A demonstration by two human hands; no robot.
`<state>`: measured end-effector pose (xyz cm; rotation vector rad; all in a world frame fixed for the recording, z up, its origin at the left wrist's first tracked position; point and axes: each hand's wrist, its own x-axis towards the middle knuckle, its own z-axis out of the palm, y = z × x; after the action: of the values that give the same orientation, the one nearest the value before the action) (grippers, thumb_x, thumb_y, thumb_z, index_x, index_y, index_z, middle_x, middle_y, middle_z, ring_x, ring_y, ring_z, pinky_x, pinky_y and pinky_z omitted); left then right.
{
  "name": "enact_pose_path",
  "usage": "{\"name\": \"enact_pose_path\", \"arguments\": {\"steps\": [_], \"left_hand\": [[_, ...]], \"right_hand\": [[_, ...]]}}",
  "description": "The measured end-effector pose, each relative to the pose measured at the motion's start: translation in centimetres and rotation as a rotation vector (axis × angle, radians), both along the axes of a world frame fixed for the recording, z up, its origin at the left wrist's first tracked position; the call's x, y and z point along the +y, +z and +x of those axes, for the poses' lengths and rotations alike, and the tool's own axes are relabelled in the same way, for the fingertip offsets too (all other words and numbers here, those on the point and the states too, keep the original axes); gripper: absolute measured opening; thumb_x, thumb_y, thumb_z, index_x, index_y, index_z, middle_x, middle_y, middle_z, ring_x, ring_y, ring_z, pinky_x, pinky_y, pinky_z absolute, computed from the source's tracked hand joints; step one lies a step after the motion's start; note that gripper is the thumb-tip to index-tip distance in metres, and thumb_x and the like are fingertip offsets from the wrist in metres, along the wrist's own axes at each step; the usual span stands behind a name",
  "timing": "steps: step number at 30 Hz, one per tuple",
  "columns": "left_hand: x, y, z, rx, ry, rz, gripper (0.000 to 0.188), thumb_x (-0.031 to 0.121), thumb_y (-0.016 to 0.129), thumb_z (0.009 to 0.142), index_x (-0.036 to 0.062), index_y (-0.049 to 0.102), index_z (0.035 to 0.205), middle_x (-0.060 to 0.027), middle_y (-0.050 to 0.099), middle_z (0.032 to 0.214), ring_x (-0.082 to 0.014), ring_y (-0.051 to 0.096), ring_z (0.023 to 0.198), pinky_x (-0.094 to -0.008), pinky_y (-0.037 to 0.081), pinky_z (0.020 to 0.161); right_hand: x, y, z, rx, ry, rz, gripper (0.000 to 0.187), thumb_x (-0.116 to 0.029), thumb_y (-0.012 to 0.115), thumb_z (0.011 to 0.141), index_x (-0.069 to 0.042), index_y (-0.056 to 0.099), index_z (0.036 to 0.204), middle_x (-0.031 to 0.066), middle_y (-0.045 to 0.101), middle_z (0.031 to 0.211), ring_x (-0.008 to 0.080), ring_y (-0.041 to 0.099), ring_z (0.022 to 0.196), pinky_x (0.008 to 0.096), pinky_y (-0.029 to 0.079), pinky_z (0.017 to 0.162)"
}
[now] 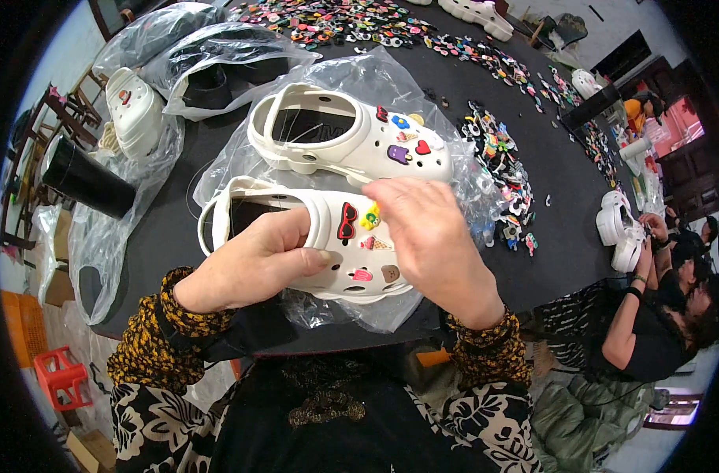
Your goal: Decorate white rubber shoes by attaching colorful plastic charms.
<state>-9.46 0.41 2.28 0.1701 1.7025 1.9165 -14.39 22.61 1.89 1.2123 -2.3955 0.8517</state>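
Head view: nearer white clog [351, 258], at front edge of black table [548, 260], points toe-right, long axis crosswise, gripped between thumb and fingers of left hand [253, 264]; right hand [434, 240] has bunched fingers, pinch indeterminable.

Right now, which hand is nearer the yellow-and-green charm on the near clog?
Right. The right hand is at the right edge of the yellow-and-green charm; the left hand grips the near clog farther left.

From the head, a wide fisheye camera looks down and forward across the worktop [580, 244], close above the left hand [253, 262], right hand [438, 240] and white shoe [350, 256], with co-workers [655, 343] farther off at right.
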Motion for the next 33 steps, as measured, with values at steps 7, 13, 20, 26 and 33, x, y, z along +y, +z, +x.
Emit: {"name": "enact_pose_path", "arguments": {"steps": [7, 13, 20, 26, 33], "left_hand": [[-0.1, -0.1, 0.1, 0.02, -0.022, 0.059, 0.041, 0.008, 0.055, 0.093, -0.0047, 0.048, 0.131, -0.0061, 0.063, 0.118, -0.0107, 0.057, 0.107, -0.0294, 0.045, 0.095], [-0.3, -0.1, 0.0, 0.001, -0.047, -0.01, 0.041, 0.007, 0.055, 0.092, -0.0035, 0.048, 0.132, -0.0049, 0.063, 0.117, -0.009, 0.057, 0.102, -0.0272, 0.046, 0.091], [-0.4, -0.2, 0.0, 0.047, -0.054, -0.036, 0.039, 0.006, 0.057, 0.091, -0.003, 0.05, 0.129, -0.0027, 0.063, 0.112, -0.0073, 0.057, 0.097, -0.025, 0.047, 0.086], [-0.4, -0.1, 0.1, 0.023, -0.03, -0.027, 0.032, 0.006, 0.057, 0.091, -0.0029, 0.054, 0.122, -0.0021, 0.064, 0.105, -0.0063, 0.057, 0.093, -0.0243, 0.047, 0.082], [-0.2, -0.3, 0.0, 0.032, -0.036, -0.026, 0.034, 0.006, 0.058, 0.091, -0.0026, 0.054, 0.123, -0.0029, 0.065, 0.107, -0.0077, 0.058, 0.095, -0.0253, 0.048, 0.084]], "right_hand": [[-0.7, -0.2, 0.0, 0.056, 0.028, 0.039, 0.036, 0.001, 0.061, 0.074, 0.003, 0.057, 0.11, 0.0158, 0.063, 0.101, 0.0312, 0.059, 0.097, 0.0408, 0.045, 0.088], [-1.8, -0.5, -0.5, 0.03, 0.01, 0.025, 0.024, 0.002, 0.064, 0.08, -0.001, 0.059, 0.104, 0.0139, 0.06, 0.092, 0.0334, 0.059, 0.089, 0.041, 0.047, 0.079], [-3.0, -0.7, -1.1, 0.124, 0.022, 0.103, 0.019, 0.0, 0.056, 0.075, -0.001, 0.052, 0.094, 0.0125, 0.056, 0.084, 0.0301, 0.057, 0.083, 0.04, 0.046, 0.078], [-3.3, -0.9, -1.5, 0.169, 0.038, 0.098, 0.014, -0.002, 0.055, 0.077, -0.003, 0.049, 0.09, 0.0106, 0.057, 0.08, 0.0283, 0.058, 0.077, 0.0393, 0.046, 0.075], [-3.4, -1.6, -1.4, 0.252, -0.004, 0.083, 0.013, -0.005, 0.055, 0.078, -0.003, 0.049, 0.09, 0.01, 0.055, 0.077, 0.0272, 0.058, 0.073, 0.0386, 0.046, 0.069]]}}
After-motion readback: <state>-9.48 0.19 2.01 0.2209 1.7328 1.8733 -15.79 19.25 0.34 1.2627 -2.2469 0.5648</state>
